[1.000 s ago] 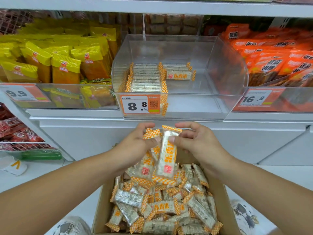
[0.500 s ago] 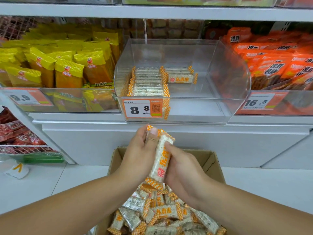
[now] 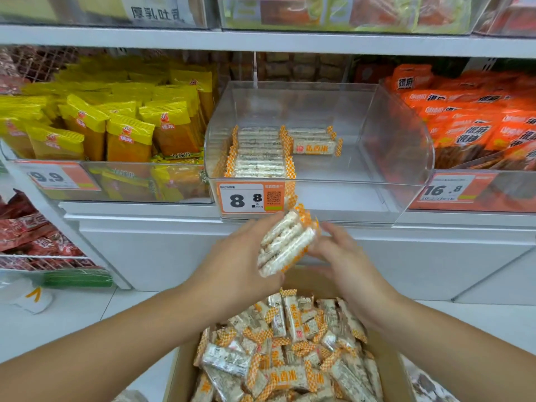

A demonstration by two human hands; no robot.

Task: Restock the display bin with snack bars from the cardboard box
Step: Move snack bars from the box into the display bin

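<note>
1. Holding a small bundle of snack bars [image 3: 285, 242] tilted in mid-air, the left hand [image 3: 240, 262] has its fingers curled round the bundle from the left side.
2. The right hand [image 3: 345, 256] sits just right of the bundle, fingers loosely spread and touching its lower right end; motion blur hides whether they actually grip it.
3. Below both hands stands the cardboard box [image 3: 388, 372], heaped with loose bars [image 3: 290, 352] in white-and-orange wrappers.
4. Above and beyond the fingers is the clear display bin [image 3: 391, 146], with a neat row of bars [image 3: 259, 152] at its left and a few more [image 3: 314, 142] just right of them.
5. An 8.8 price tag [image 3: 249, 198] fronts the bin, just above the bundle.
</note>
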